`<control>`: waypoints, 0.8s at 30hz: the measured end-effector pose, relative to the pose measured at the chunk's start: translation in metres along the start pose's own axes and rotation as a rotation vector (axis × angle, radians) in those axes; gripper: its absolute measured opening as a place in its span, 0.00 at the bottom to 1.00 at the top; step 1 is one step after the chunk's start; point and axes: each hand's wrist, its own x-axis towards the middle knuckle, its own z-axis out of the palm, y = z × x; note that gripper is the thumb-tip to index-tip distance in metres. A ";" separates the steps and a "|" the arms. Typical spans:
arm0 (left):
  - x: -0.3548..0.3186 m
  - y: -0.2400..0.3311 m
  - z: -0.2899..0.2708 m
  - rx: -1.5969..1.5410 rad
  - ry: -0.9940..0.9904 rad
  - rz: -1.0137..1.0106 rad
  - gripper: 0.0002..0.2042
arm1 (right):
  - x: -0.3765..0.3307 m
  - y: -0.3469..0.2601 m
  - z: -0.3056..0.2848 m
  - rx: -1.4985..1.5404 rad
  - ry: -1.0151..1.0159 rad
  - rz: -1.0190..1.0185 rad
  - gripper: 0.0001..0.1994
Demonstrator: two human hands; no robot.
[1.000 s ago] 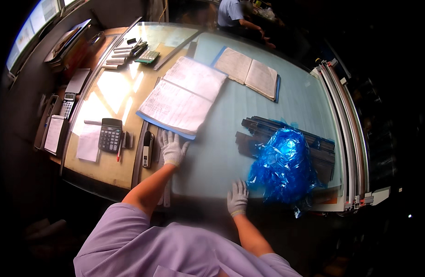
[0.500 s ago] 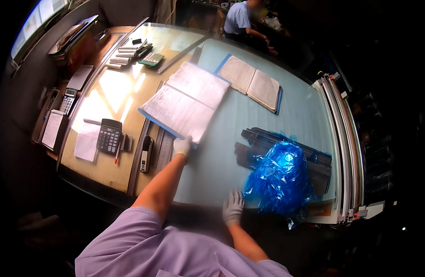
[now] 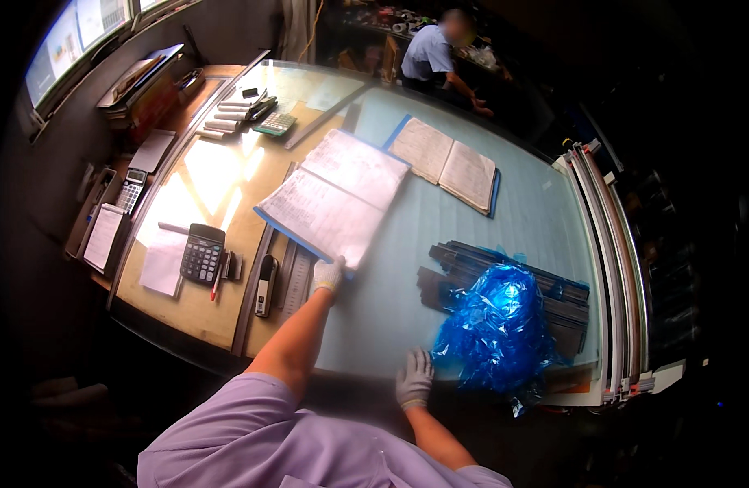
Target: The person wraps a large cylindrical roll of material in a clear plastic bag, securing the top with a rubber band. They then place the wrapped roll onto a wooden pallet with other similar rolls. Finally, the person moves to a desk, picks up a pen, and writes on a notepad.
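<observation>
My left hand (image 3: 328, 275), in a white knit glove, is closed on the near edge of a large open notebook (image 3: 342, 195) with blue covers and handwritten pages. The notebook lies across the seam between the wooden and pale blue-green parts of the table. At the table's near edge rests my right hand (image 3: 415, 380), also gloved, its fingers stretched out and nothing in it. Just right of it is a crumpled heap of shiny blue plastic film (image 3: 505, 329), lying partly over dark flat strips (image 3: 464, 259).
A second open notebook (image 3: 452, 163) lies farther back. On the left are a black calculator (image 3: 202, 254), papers (image 3: 163, 264), a stapler (image 3: 265, 286) and a steel ruler (image 3: 296, 281). Long profiles (image 3: 614, 268) line the table's right side. Another person (image 3: 433, 57) sits beyond the far edge.
The whole view has shifted slightly, so the table sits lower in the picture. Both hands keep their places: the left at the notebook's near edge, the right at the table edge.
</observation>
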 end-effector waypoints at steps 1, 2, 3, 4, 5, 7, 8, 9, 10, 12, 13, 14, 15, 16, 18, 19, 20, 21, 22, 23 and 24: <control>0.000 0.000 0.000 -0.002 -0.007 0.007 0.19 | -0.001 0.001 0.001 0.000 0.002 0.000 0.26; 0.000 -0.001 0.000 -0.012 -0.015 0.014 0.19 | -0.001 0.002 0.002 0.004 0.007 -0.004 0.25; -0.001 -0.001 0.000 -0.022 -0.025 0.021 0.19 | -0.001 0.003 0.002 0.009 0.013 -0.007 0.25; 0.000 -0.002 -0.002 -0.033 -0.031 0.029 0.19 | -0.001 0.002 0.002 0.014 0.017 -0.013 0.25; 0.002 -0.005 -0.002 -0.034 -0.021 0.038 0.18 | -0.001 0.001 0.002 0.015 0.018 -0.014 0.25; 0.002 -0.004 -0.001 -0.035 -0.008 0.055 0.18 | 0.000 -0.001 -0.001 0.014 0.018 -0.010 0.25; 0.000 -0.002 -0.001 -0.016 -0.009 0.050 0.18 | -0.001 0.000 0.000 0.011 0.021 -0.012 0.25; -0.002 0.000 -0.001 0.002 -0.011 0.046 0.19 | -0.001 0.001 0.000 0.007 0.024 -0.014 0.24; -0.005 0.004 -0.001 0.019 -0.009 0.041 0.19 | -0.001 0.001 0.000 0.004 0.027 -0.019 0.24; -0.005 0.005 -0.001 -0.003 -0.021 0.024 0.19 | -0.001 0.001 0.000 -0.006 0.027 -0.019 0.24; -0.004 0.003 -0.002 -0.016 -0.021 0.015 0.20 | 0.000 0.000 -0.001 -0.011 0.025 -0.025 0.24; -0.002 0.000 -0.002 -0.014 -0.010 0.009 0.20 | 0.000 -0.001 -0.003 -0.001 0.018 -0.024 0.25; 0.001 -0.002 -0.002 -0.011 0.002 0.004 0.20 | 0.001 -0.003 -0.005 0.009 0.011 -0.024 0.25; 0.001 -0.002 -0.002 -0.007 0.011 -0.002 0.20 | 0.001 -0.004 -0.006 0.018 0.005 -0.021 0.25; 0.002 -0.004 -0.002 -0.001 0.005 -0.008 0.20 | 0.001 -0.003 -0.004 0.009 -0.013 -0.006 0.26; 0.001 -0.001 0.000 0.002 -0.002 -0.011 0.20 | 0.000 -0.002 -0.004 0.002 -0.021 0.005 0.26; -0.001 0.000 0.001 0.003 -0.006 0.000 0.20 | 0.000 -0.002 -0.004 0.002 -0.021 0.008 0.26; -0.002 0.002 0.002 0.004 -0.011 0.010 0.21 | 0.000 -0.001 -0.003 0.001 -0.022 0.012 0.27; -0.003 0.002 0.001 0.004 -0.010 0.021 0.21 | 0.000 -0.001 -0.003 0.002 -0.023 0.011 0.27; 0.000 -0.002 0.000 0.020 -0.008 0.027 0.21 | -0.001 -0.001 -0.003 0.001 -0.025 0.011 0.27; 0.004 -0.005 0.000 0.035 -0.007 0.032 0.22 | -0.001 -0.001 -0.002 0.001 -0.027 0.012 0.27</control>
